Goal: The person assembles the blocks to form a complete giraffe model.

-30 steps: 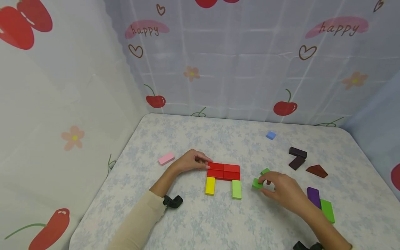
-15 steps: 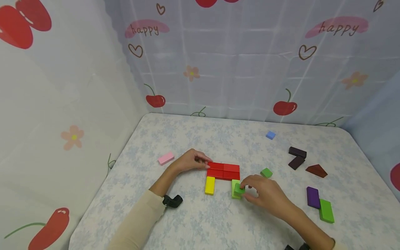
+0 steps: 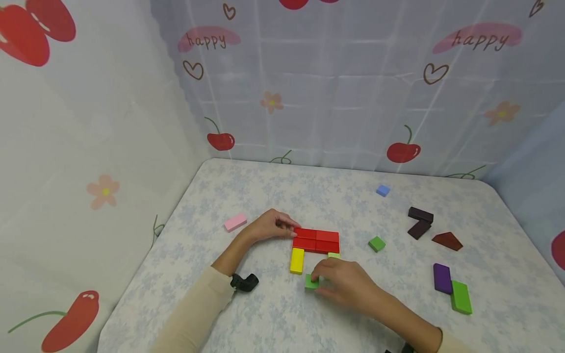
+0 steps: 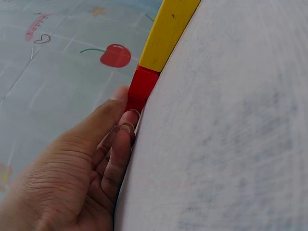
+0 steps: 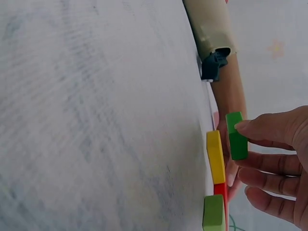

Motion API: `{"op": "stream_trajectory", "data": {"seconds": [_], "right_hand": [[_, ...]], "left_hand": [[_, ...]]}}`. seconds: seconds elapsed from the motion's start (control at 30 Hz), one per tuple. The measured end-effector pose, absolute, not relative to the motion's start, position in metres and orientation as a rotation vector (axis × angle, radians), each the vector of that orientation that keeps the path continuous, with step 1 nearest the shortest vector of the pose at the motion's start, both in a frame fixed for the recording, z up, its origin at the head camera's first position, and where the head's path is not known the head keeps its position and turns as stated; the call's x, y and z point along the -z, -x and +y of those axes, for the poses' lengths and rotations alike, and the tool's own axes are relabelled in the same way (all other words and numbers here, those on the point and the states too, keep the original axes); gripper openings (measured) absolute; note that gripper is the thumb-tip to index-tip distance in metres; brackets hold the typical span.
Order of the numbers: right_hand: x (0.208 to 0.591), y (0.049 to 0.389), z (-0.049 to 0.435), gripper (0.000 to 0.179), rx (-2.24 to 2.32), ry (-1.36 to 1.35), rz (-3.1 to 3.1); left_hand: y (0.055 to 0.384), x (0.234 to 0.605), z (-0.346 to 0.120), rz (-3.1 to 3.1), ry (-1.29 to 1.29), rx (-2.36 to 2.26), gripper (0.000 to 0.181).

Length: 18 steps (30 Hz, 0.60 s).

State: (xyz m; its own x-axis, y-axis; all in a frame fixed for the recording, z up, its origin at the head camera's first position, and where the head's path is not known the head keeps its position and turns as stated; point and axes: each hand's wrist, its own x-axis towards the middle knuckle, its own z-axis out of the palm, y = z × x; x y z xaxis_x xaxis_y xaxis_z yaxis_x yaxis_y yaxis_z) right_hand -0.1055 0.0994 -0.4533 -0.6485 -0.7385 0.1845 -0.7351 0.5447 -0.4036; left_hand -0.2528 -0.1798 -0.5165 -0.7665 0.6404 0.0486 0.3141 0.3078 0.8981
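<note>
My right hand (image 3: 346, 282) pinches a small green block (image 5: 236, 135) between thumb and fingers. In the head view it is in front of the yellow block (image 3: 297, 261). Behind that hand, the light green block (image 3: 334, 255) is mostly covered. My left hand (image 3: 272, 225) holds the left end of the red blocks (image 3: 315, 240), thumb and fingertips at their corner. Several red blocks lie together as a rectangle, with the yellow and light green blocks at its near side like two legs. The left wrist view shows the fingertips against the red end (image 4: 142, 86).
Another small green block (image 3: 376, 244) lies right of the red ones. Farther right are two dark blocks (image 3: 419, 221), a brown piece (image 3: 448, 240), a purple block (image 3: 442, 278) and a longer green block (image 3: 461, 297). A blue piece (image 3: 382, 190) lies behind; a pink block (image 3: 235, 222) lies left.
My right hand has carried the small green block leftward, past the light green block, to the front of the yellow one. The left hand has stayed at the red blocks.
</note>
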Motion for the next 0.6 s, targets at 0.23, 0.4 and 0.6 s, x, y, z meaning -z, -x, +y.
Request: {"op": "stream_trajectory", "data": {"seconds": [0.23,0.4,0.6], "right_hand": [[0.456,0.103,0.082,0.019,0.628,1.358,2.74],[0.46,0.106,0.075,0.019,0.592,1.334,2.728],[0.465,0.108,0.074,0.02,0.611,1.286,2.693]], "left_hand": [[0.252,0.516,-0.179,2.266,-0.839,-1.455,0.024],[0.252,0.517,-0.18,2.267,-0.806,-1.456,0.024],[0.251,0.516,-0.178,2.278,-0.805,-1.439,0.024]]}}
